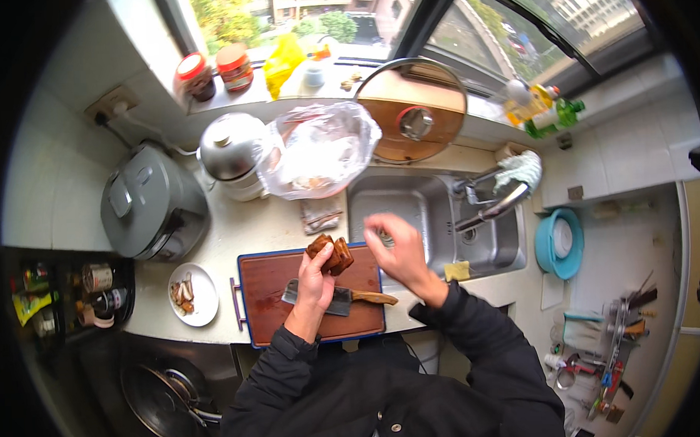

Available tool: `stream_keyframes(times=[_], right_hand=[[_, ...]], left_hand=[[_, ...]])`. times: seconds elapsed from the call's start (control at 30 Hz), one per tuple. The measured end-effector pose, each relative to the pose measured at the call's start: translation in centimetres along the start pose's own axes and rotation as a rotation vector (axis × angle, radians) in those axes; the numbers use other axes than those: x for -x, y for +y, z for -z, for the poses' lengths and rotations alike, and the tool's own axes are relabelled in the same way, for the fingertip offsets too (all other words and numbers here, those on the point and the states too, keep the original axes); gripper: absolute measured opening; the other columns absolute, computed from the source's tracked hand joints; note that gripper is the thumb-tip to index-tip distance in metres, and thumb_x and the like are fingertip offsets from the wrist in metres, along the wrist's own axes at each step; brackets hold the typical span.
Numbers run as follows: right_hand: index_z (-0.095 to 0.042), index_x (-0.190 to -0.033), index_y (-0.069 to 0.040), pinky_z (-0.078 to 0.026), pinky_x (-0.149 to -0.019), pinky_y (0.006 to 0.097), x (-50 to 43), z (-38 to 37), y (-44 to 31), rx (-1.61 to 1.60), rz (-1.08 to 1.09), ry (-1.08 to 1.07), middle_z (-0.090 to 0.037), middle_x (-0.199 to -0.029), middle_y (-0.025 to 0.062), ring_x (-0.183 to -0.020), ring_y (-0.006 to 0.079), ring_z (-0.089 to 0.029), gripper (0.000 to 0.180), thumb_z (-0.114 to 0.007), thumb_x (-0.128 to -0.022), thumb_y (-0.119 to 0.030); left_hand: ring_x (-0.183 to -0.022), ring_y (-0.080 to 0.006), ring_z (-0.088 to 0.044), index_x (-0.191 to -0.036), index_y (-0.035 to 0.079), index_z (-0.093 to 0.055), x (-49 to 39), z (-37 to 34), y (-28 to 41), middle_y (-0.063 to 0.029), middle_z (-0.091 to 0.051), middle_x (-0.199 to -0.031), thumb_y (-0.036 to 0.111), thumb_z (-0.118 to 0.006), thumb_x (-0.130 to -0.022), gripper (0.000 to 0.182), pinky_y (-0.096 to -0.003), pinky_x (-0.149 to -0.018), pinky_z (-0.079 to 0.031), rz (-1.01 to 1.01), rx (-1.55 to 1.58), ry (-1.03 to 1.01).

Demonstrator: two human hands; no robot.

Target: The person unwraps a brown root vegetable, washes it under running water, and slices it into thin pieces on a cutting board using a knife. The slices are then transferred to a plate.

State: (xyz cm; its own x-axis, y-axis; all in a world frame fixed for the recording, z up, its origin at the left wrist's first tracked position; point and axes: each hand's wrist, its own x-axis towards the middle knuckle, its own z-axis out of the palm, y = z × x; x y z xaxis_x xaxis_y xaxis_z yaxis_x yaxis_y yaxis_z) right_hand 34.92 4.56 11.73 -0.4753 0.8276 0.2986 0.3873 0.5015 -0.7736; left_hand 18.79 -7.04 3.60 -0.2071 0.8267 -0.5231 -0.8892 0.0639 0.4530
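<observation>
My left hand (313,286) grips dark-brown, glossy pieces of what looks like cooked meat (331,255), thumb on top. They are held above a reddish-brown cutting board (266,302) with a blue rim. Beneath that hand a cleaver (340,302) lies flat on the board, its wooden handle pointing right and part of its blade hidden by my wrist. My right hand (402,251), a little blurred, hovers over the near left edge of the steel sink (401,185). Its thumb and curled fingers are apart, with nothing visible between them.
Left of the board stands a white plate (205,307) of cut food pieces. A grey cooker (147,196), a small domed appliance (232,147) and a plastic-bagged bundle (324,150) line the back. A glass lid (438,105) leans by the window. A frying pan (154,404) sits lower left.
</observation>
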Motion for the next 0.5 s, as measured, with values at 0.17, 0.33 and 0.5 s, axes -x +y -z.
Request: stream_keyframes(times=[0.17,0.33,0.5], right_hand=[[-0.083,-0.102,-0.008,-0.062,-0.081,0.0417,11.3,12.4,12.9,0.459,-0.557,-0.386,-0.081,-0.087,0.0105,-0.083,0.0292,-0.079,0.024,-0.084,-0.086,-0.027],[-0.059,-0.143,0.006,-0.037,-0.124,0.0564,4.2,22.5,28.8,0.952,-0.196,-0.165,-0.053,-0.152,0.0272,-0.152,0.0468,-0.041,0.072,-0.083,-0.082,-0.024],[-0.064,-0.136,0.001,-0.044,-0.115,0.0513,3.4,22.7,32.4,0.974,-0.302,-0.435,-0.066,-0.134,0.02,-0.133,0.0395,-0.057,0.067,-0.085,-0.08,-0.03]], left_hand=[[-0.116,-0.0245,-0.071,-0.132,0.013,-0.063,-1.3,-3.6,-9.2,-0.0065,-0.071,-0.123,0.03,-0.07,-0.108,0.03,-0.0476,-0.103,-0.06,0.233,0.006,0.005],[-0.12,-0.0226,-0.067,-0.126,0.016,-0.062,-5.9,-8.7,-17.8,-0.0041,-0.068,-0.122,0.032,-0.073,-0.106,0.028,-0.0524,-0.109,-0.054,0.391,-0.077,-0.083],[-0.115,-0.0209,-0.063,-0.126,0.019,-0.059,-10.2,-12.9,-21.5,-0.0008,-0.063,-0.119,0.031,-0.069,-0.108,0.024,-0.0562,-0.11,-0.054,0.274,-0.182,-0.078]])
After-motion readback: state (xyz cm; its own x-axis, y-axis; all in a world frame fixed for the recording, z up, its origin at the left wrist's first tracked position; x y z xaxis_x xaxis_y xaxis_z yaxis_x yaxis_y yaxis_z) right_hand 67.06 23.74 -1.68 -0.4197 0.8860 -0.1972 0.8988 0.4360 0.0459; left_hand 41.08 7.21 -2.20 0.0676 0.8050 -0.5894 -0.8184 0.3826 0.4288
